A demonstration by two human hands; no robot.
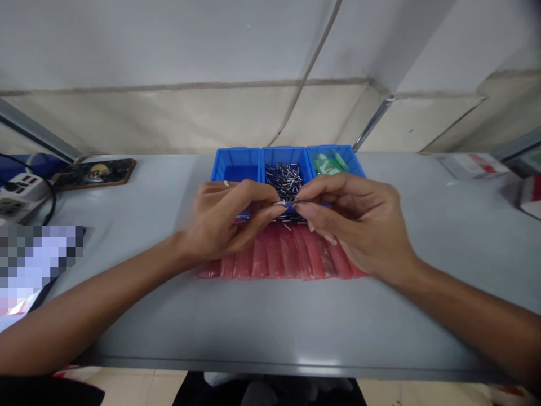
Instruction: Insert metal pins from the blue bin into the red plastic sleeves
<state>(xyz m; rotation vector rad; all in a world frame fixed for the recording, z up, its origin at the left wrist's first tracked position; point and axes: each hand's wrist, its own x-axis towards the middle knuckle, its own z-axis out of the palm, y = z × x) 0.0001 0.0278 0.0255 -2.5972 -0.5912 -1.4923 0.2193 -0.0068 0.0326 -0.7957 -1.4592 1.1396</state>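
My left hand (230, 220) pinches a small silvery metal piece (280, 203) between thumb and forefinger. Opposite it, my right hand (359, 220) is closed in a pinch on a thin dark rod (305, 201). The two small parts meet end to end between my fingertips; whether they are joined I cannot tell. Behind my hands stand three blue bins in a row. Loose small metal pins (284, 177) fill the middle bin (285, 151), and green-and-white packets (329, 162) lie in the right one. Below my hands lies a row of red plastic bags (274, 256).
On the left of the grey table (270, 321) are a phone (93, 173), a white power strip (19, 197) with a black cable, and a device with a blurred screen (38, 270). White-and-red boxes (473, 165) sit at the right. A wall rises behind.
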